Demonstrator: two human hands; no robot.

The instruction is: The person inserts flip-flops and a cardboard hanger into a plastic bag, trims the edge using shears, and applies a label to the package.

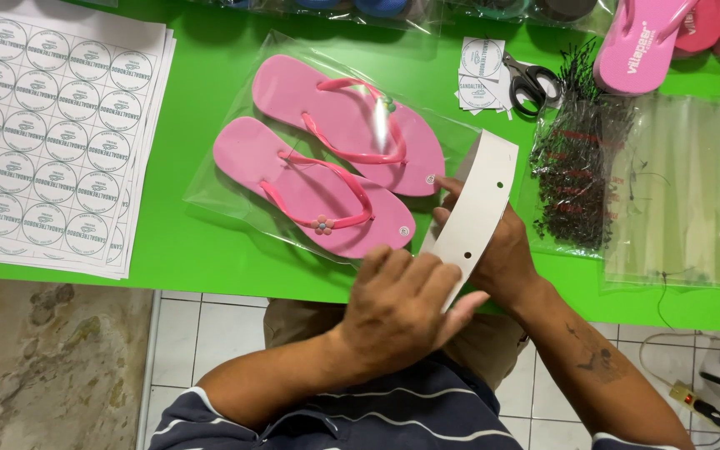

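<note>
Holding a white card strip (475, 204) between both hands at the near edge of the green worktop (193, 242). Left hand (402, 304) lies over the strip's lower end, fingers together and curled on it; right hand (493, 250) sits behind the strip, fingers wrapped on its far side, one fingertip showing near the heel of the nearer pink flip-flop (314, 196). How the right thumb sits is hidden, so that grip is probably a pinch but I can't confirm.

The strip looks light and thin, stiff enough to stand tilted without drooping, yet it would likely bend or crease if squeezed mid-length. It has small punched holes along it; best held by the long edges or the ends, away from the holes, with a light pinch.

Its upper end rests just beside the open mouth of the clear plastic bag (235, 179) holding the pair of flip-flops. The bag looks slippery and floppy.

Nearby: sticker sheets (52, 133) at left, scissors (531, 83) and cut stickers (481, 71) up top, black tag fasteners (581, 167) on more clear bags (693, 192) at right.
</note>
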